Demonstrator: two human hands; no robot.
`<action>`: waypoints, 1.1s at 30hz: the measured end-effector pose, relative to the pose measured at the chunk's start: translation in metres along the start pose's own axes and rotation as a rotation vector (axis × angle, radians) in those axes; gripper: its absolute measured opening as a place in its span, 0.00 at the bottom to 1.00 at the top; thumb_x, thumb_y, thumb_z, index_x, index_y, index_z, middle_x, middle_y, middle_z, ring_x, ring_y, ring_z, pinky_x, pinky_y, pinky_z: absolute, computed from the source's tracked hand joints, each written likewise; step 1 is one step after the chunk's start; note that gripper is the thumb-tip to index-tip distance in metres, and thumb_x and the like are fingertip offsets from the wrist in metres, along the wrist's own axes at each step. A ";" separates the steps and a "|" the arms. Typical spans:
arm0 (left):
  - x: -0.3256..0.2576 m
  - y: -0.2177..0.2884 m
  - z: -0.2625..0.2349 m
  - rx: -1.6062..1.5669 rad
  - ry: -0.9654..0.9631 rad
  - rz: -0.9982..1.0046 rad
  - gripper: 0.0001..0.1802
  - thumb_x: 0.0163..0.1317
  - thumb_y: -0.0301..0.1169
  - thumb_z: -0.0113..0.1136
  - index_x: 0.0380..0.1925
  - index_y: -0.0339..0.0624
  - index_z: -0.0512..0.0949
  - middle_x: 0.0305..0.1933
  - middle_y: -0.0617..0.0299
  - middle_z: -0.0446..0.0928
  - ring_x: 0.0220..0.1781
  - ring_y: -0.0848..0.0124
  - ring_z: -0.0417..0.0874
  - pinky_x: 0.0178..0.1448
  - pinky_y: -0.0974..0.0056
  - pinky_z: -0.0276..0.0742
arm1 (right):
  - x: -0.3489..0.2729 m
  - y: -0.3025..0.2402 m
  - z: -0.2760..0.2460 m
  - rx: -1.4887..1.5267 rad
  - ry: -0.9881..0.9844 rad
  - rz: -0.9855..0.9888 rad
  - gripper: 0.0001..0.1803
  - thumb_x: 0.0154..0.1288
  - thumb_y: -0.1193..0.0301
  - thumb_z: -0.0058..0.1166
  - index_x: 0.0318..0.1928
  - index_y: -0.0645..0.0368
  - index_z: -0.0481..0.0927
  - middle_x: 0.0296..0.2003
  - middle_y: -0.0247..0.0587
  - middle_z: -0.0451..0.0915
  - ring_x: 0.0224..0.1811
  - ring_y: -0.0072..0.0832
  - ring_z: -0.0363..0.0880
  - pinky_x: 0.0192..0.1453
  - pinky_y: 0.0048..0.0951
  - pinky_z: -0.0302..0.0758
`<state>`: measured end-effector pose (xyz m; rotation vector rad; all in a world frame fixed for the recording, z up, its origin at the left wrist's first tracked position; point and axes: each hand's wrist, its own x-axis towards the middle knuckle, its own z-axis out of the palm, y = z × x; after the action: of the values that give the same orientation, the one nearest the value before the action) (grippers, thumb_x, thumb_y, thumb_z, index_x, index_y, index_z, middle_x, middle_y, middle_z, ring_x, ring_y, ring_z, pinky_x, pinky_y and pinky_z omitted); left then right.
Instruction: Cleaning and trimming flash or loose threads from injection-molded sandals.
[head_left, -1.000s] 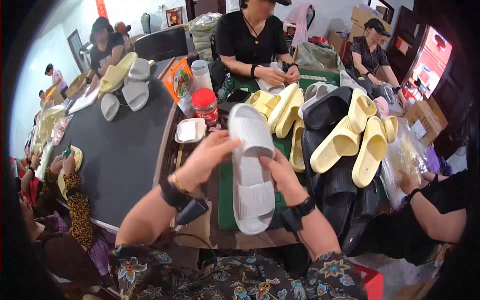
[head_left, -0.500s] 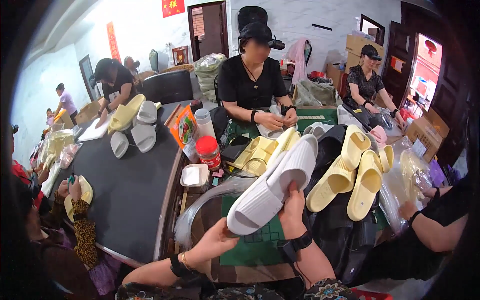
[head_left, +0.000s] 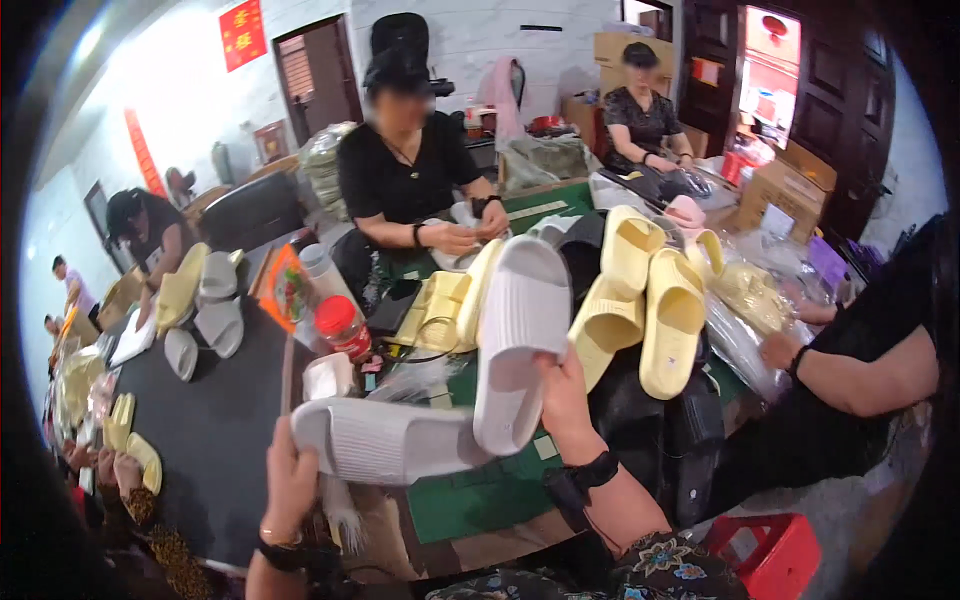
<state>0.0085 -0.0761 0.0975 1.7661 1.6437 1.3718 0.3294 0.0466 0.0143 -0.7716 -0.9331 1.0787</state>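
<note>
Fingers (head_left: 284,442) closed: my left hand (head_left: 289,488) holds gray slipper (head_left: 370,440), right hand (head_left: 569,405) second gray slipper (head_left: 527,290). Both up, neither set down.

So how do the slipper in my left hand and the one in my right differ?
The left-hand slipper lies sideways across the view; the right-hand slipper points nearly up and down. Your left hand grips the left-hand slipper by its outer end, while your right hand holds the right-hand slipper along its side, near the strap opening. Both are pale grey with a wide, ribbed strap.
</note>
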 end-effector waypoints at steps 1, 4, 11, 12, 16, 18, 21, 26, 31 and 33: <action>0.013 0.004 -0.006 0.036 -0.082 0.023 0.18 0.55 0.20 0.44 0.47 0.31 0.72 0.33 0.54 0.78 0.34 0.72 0.77 0.41 0.65 0.74 | -0.005 -0.009 -0.006 -0.180 -0.050 0.074 0.23 0.63 0.80 0.41 0.60 0.64 0.68 0.50 0.40 0.75 0.53 0.27 0.70 0.62 0.28 0.65; 0.034 -0.004 0.000 0.082 -0.308 -0.054 0.17 0.58 0.23 0.49 0.48 0.31 0.73 0.33 0.56 0.77 0.34 0.73 0.76 0.39 0.66 0.73 | -0.026 -0.001 -0.009 -0.454 -0.240 0.127 0.26 0.62 0.77 0.42 0.62 0.66 0.66 0.49 0.53 0.78 0.55 0.41 0.75 0.61 0.35 0.68; 0.015 -0.092 0.074 0.326 -0.398 0.044 0.33 0.59 0.40 0.62 0.60 0.31 0.67 0.57 0.35 0.71 0.61 0.42 0.69 0.65 0.50 0.65 | -0.078 0.066 -0.021 -1.176 -0.382 0.100 0.32 0.57 0.68 0.57 0.61 0.64 0.64 0.50 0.67 0.71 0.54 0.62 0.70 0.58 0.52 0.68; 0.010 -0.079 0.080 0.349 -0.471 -0.060 0.36 0.58 0.42 0.63 0.62 0.32 0.65 0.58 0.34 0.70 0.61 0.42 0.70 0.66 0.52 0.66 | -0.077 0.066 -0.030 -1.193 -0.354 0.074 0.33 0.57 0.67 0.58 0.61 0.62 0.63 0.49 0.66 0.70 0.52 0.63 0.69 0.56 0.55 0.69; -0.021 -0.081 0.082 0.393 -0.488 -0.015 0.39 0.58 0.44 0.64 0.64 0.33 0.63 0.62 0.33 0.66 0.62 0.42 0.70 0.64 0.51 0.68 | -0.073 0.053 -0.037 -1.186 -0.337 -0.012 0.32 0.58 0.72 0.53 0.63 0.63 0.62 0.48 0.66 0.70 0.48 0.61 0.72 0.53 0.50 0.72; -0.035 -0.095 0.086 0.362 -0.481 -0.079 0.38 0.58 0.43 0.63 0.63 0.33 0.64 0.62 0.34 0.66 0.61 0.42 0.71 0.63 0.51 0.69 | -0.067 0.045 -0.024 -1.237 -0.425 0.196 0.33 0.57 0.74 0.51 0.65 0.60 0.62 0.51 0.63 0.68 0.52 0.60 0.71 0.57 0.49 0.71; -0.046 -0.091 0.093 0.310 -0.449 -0.128 0.34 0.60 0.43 0.62 0.60 0.32 0.66 0.61 0.34 0.66 0.58 0.41 0.73 0.61 0.51 0.71 | -0.072 0.046 -0.013 -1.235 -0.442 0.237 0.33 0.58 0.73 0.49 0.65 0.64 0.60 0.51 0.65 0.68 0.52 0.61 0.72 0.57 0.49 0.71; -0.041 -0.096 0.084 0.316 -0.424 -0.130 0.25 0.63 0.40 0.58 0.53 0.33 0.74 0.54 0.38 0.73 0.54 0.44 0.76 0.58 0.52 0.73 | -0.076 0.044 -0.013 -1.264 -0.512 0.185 0.32 0.55 0.77 0.49 0.63 0.65 0.60 0.49 0.67 0.67 0.48 0.64 0.72 0.53 0.52 0.72; 0.001 -0.089 0.056 0.591 -0.343 -0.227 0.18 0.60 0.37 0.59 0.43 0.34 0.80 0.45 0.42 0.80 0.48 0.47 0.80 0.52 0.51 0.76 | -0.083 0.030 -0.022 -1.309 -0.544 0.169 0.31 0.55 0.77 0.49 0.62 0.63 0.63 0.47 0.63 0.70 0.49 0.61 0.73 0.54 0.51 0.72; 0.011 -0.112 0.042 0.741 -0.260 -0.239 0.14 0.58 0.34 0.57 0.38 0.35 0.81 0.44 0.44 0.80 0.48 0.47 0.80 0.52 0.50 0.76 | -0.084 0.016 -0.018 -1.306 -0.574 0.144 0.30 0.56 0.76 0.50 0.62 0.63 0.64 0.47 0.62 0.71 0.49 0.60 0.73 0.55 0.50 0.72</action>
<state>-0.0207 -0.0233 -0.0059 1.9031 2.2803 0.4081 0.3244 -0.0301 -0.0278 -1.6269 -2.1614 0.7101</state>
